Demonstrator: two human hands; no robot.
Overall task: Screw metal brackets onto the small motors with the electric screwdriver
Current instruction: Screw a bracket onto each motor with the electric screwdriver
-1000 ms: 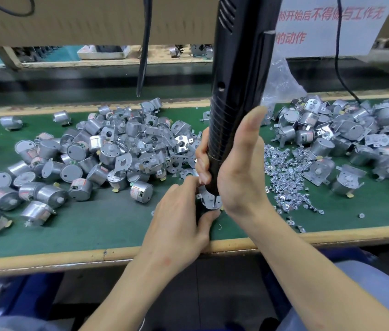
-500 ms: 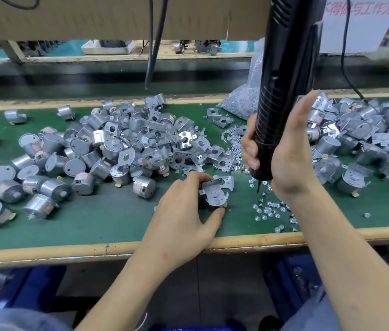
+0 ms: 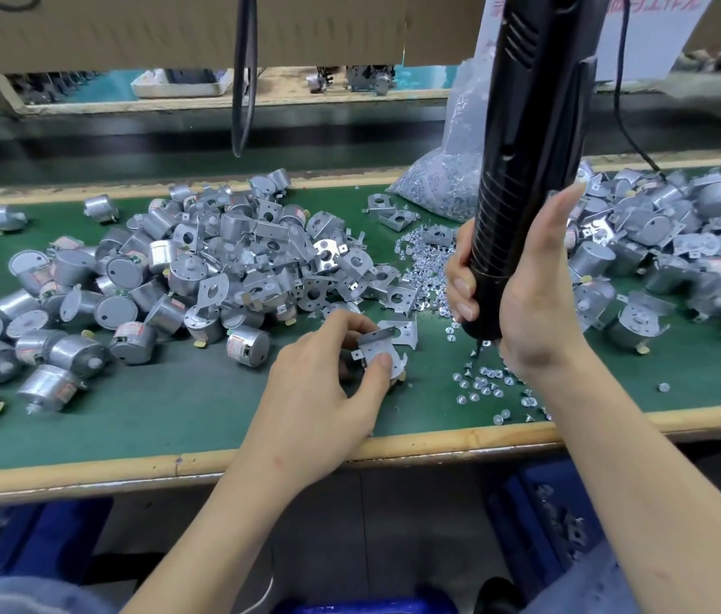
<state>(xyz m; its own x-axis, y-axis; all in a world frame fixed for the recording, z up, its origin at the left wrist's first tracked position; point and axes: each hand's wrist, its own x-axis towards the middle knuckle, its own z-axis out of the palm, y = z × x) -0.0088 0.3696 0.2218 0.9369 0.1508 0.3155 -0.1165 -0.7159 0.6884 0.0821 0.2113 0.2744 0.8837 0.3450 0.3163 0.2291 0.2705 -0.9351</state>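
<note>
Head view: the left hand (image 3: 327,392) pinches a bent silver bracket (image 3: 378,347) between thumb and curled fingers, just left of the screwdriver (image 3: 522,179). The right hand (image 3: 531,303) wraps round the upright black screwdriver, whose tip hangs over loose screws (image 3: 482,385). Farther left of it, motors (image 3: 150,281) lie heaped.

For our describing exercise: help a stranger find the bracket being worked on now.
Start at the green bench, near its front wooden edge, left of the black electric screwdriver. There the left hand pinches one metal bracket. Every other bracket lies loose on the bench; only this one is held.
</note>
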